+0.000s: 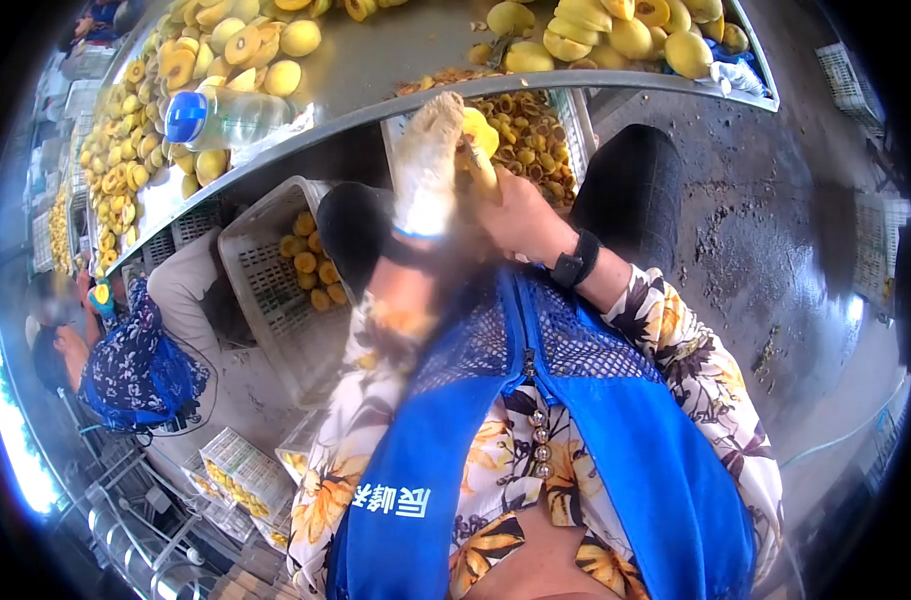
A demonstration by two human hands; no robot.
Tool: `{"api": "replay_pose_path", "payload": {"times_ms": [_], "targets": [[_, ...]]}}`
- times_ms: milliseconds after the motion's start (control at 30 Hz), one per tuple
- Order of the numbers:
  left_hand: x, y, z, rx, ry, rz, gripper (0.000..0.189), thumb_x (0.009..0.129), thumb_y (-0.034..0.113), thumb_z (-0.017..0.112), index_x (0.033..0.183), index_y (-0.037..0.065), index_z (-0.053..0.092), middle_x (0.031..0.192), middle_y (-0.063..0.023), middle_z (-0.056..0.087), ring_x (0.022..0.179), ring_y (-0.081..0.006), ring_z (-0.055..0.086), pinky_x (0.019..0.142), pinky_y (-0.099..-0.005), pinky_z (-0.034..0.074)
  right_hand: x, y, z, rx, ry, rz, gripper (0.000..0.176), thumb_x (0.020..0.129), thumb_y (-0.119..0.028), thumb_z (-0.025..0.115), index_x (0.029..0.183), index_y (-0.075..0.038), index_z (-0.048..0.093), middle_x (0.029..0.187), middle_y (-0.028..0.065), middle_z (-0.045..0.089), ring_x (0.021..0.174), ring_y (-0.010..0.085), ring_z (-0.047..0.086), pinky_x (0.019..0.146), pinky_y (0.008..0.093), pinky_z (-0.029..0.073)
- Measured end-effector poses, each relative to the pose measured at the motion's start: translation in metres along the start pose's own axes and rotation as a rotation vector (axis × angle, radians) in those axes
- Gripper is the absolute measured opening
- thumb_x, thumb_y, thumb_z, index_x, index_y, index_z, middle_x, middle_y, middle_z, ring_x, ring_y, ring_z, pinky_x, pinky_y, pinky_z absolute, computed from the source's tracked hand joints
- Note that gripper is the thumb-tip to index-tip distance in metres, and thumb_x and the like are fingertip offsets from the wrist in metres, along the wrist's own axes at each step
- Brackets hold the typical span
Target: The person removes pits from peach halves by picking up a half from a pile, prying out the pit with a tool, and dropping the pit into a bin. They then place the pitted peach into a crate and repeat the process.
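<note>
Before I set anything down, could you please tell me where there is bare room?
The table is mostly bare between the bottle and the right-hand fruit pile; its left end is crowded with fruit. The wet, dirty floor beyond the right knee is also open.

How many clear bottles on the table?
1: the blue-capped bottle, near the front edge of the table, beside the yellow fruit, to the left of the left hand. More could be hidden behind the fruit.
</note>
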State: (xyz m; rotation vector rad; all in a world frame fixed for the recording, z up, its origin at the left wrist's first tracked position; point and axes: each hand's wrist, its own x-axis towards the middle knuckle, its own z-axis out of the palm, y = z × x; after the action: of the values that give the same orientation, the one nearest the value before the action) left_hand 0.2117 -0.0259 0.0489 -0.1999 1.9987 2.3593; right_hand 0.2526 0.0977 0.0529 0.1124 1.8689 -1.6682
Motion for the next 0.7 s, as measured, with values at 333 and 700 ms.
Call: {"api": "replay_pose_path", "payload": {"times_ms": [333,700], "targets": [[0.008,-0.009,-0.01,-0.558,-0.118,-0.391,0.03,0.086,0.031,0.059,0.094,0.003,0.056,0.079,-0.0103,0.06,0.072,-0.0192,0.058,0.059,-0.0279,0.049,-0.007,-0.006,0.004,0.407,-0.207,0.213,0.012,0.08,-0.004,0.049,0.09,-0.006,0.042,0.06,0.0017,0.043,0.039,0.0082,0.037,0.034,0.0238,0.032],[0.006,-0.009,-0.004,-0.616,0.07,-0.363,0.029,0.085,0.033,0.058,0.086,0.005,0.056,0.074,-0.0116,0.059,0.063,-0.0232,0.057,0.054,-0.032,0.048,-0.002,-0.005,0.005,0.434,-0.216,0.255,0.013,0.081,-0.004,0.047,0.092,-0.001,0.042,0.062,0.0047,0.046,0.042,0.0103,0.041,0.034,0.0254,0.035]]}}
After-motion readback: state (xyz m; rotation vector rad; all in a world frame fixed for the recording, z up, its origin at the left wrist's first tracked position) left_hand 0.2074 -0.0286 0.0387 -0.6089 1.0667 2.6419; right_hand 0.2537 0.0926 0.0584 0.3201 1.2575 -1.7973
